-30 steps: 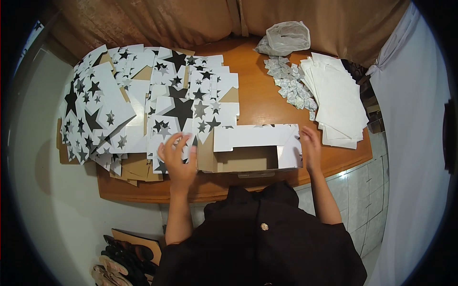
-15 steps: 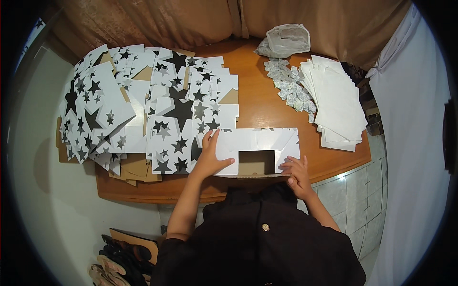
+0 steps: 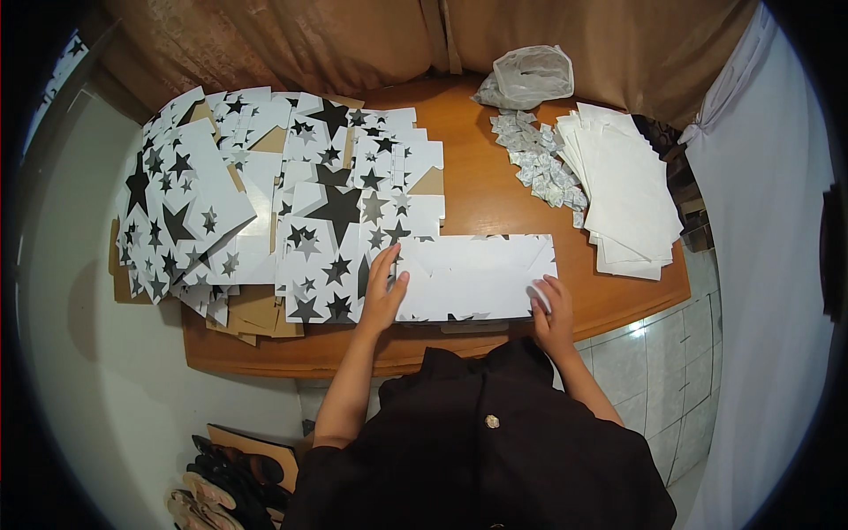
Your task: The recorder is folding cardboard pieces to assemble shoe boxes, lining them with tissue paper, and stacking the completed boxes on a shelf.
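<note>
In front of me lies a long white cardboard box (image 3: 468, 278) with a few dark stars along its edges; its plain white top face is closed over. At its left end my left hand (image 3: 381, 299) grips the edge, fingers pointing away from me and thumb near the top. My right hand (image 3: 554, 318) is curled round the box's right end near the front corner. Just left of the box, partly under my left hand, are overlapping flat cardboard sheets (image 3: 322, 256) printed with black and grey stars.
More star-printed cardboard (image 3: 181, 203) is heaped on the left of the wooden table (image 3: 477, 168). Small clear packets (image 3: 539, 163) lie at the right beside a stack of white paper sheets (image 3: 623, 194). A translucent plastic bag (image 3: 530, 78) stands behind them, near the brown curtain (image 3: 565, 26).
The box's front opening is now covered by its white flap. My left hand has drawn back to the box's left end, and my right hand now holds the right end.
</note>
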A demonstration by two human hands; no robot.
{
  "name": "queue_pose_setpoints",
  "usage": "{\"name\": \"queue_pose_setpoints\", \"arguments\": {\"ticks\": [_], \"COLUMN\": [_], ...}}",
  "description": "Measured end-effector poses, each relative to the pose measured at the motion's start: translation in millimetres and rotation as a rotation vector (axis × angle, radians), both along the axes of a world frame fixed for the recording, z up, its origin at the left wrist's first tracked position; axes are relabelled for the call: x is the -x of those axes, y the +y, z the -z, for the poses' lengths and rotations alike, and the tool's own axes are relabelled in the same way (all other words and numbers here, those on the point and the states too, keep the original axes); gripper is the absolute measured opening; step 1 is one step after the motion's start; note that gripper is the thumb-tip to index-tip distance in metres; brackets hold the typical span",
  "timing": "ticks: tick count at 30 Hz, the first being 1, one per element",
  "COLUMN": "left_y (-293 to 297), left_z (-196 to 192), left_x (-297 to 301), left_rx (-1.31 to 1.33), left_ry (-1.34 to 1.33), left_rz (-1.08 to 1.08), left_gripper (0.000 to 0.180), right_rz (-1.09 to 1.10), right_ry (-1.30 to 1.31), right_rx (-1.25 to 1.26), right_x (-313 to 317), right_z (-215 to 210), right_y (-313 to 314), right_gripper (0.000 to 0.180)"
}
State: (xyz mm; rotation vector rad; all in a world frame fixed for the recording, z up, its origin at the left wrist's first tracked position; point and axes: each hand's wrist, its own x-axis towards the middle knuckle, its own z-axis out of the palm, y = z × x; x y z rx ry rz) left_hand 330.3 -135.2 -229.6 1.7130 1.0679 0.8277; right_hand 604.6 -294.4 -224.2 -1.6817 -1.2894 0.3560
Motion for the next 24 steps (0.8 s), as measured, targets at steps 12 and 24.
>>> {"name": "queue_pose_setpoints", "arguments": {"ticks": [12, 24], "left_y": [-43, -38], "left_z": [5, -2], "left_x": [1, -1], "left_rx": [-0.744, -0.668], "left_ry": [0.451, 0.459], "left_rz": [0.301, 0.398], "left_gripper": [0.046, 0.041], "right_rz": [-0.265, -0.365], "right_ry": [-0.602, -0.578], "right_rx": [0.136, 0.291], "right_x": [-14, -21], "right_z": [-6, -15], "right_y": [-8, -2], "right_gripper": [0.049, 0.047]}}
